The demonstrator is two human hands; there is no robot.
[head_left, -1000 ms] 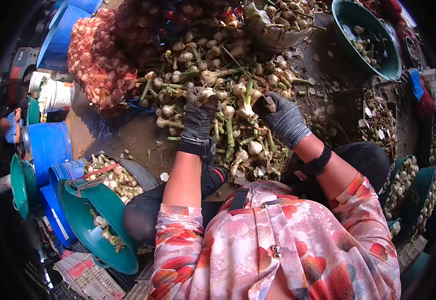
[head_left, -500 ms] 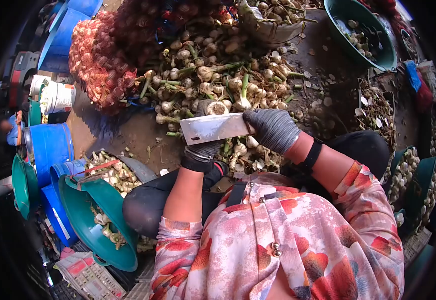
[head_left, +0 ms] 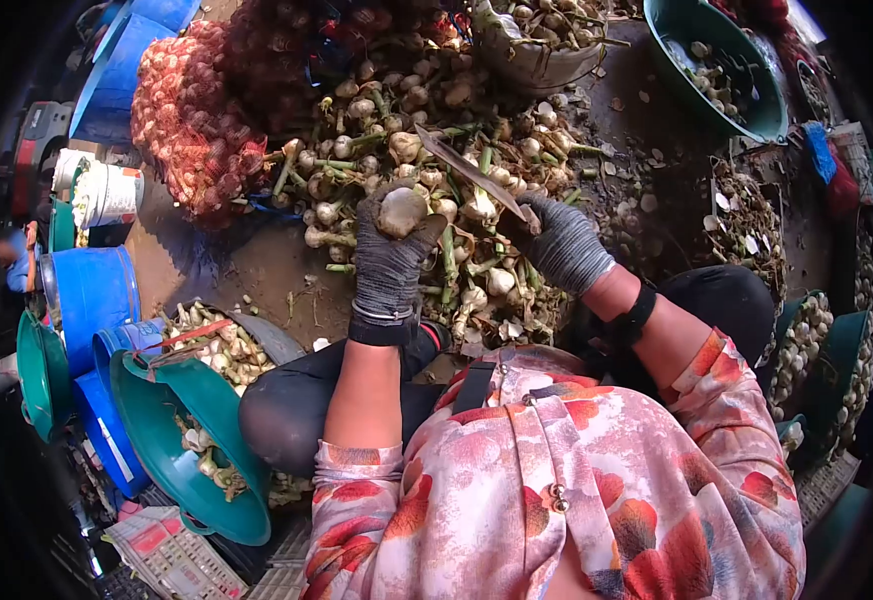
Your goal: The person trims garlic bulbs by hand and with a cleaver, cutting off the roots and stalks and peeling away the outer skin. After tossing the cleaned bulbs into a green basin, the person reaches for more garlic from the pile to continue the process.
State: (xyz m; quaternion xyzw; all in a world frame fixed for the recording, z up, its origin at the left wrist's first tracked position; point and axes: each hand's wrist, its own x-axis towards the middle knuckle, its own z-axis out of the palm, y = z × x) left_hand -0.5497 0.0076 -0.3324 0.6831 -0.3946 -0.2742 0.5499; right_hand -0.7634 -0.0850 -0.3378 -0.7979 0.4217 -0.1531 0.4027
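My left hand [head_left: 389, 255], in a grey glove, is closed around a garlic bulb [head_left: 403, 212] whose pale face points up. My right hand [head_left: 562, 240], also gloved, grips a knife [head_left: 472, 172]; the blade slants up and to the left, with its edge nearly toward the camera. The knife and the bulb are apart. Under and beyond both hands lies a heap of garlic [head_left: 357, 140] with green stems.
Red net sacks [head_left: 192, 125] of garlic stand at the upper left. A green tub [head_left: 192, 440] and blue barrels [head_left: 97, 300] are at the left. Another green basin [head_left: 722, 80] sits at the upper right. Part of another person [head_left: 19, 262] shows at the far left.
The knife has moved off the bulb and turned from lying broadside across my left hand to a thin slant. My left hand with the bulb has shifted slightly left and shows more fully.
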